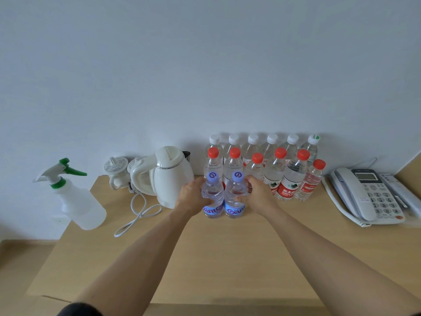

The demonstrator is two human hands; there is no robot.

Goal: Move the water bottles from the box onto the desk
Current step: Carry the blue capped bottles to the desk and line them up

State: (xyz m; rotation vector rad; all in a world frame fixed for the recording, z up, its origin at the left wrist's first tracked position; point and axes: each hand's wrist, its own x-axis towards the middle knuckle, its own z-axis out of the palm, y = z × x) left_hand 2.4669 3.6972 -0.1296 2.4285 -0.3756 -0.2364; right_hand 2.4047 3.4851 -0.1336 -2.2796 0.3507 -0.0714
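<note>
We reach both arms forward over the desk (pixel 205 258). Our left hand (pixel 192 197) curls its fingers round the left purple-capped bottle (pixel 213 197); our right hand (pixel 257 195) wraps the right purple-capped bottle (pixel 234 197). Both bottles stand upright, touching, just right of the white kettle (pixel 170 176), in front of the red-capped bottles (pixel 273 176).

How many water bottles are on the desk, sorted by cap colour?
White caps: 5
Green-and-white cap: 1
Red caps: 6
Purple caps: 2, one gripped in the left hand, one in the right hand
Total: 14
</note>
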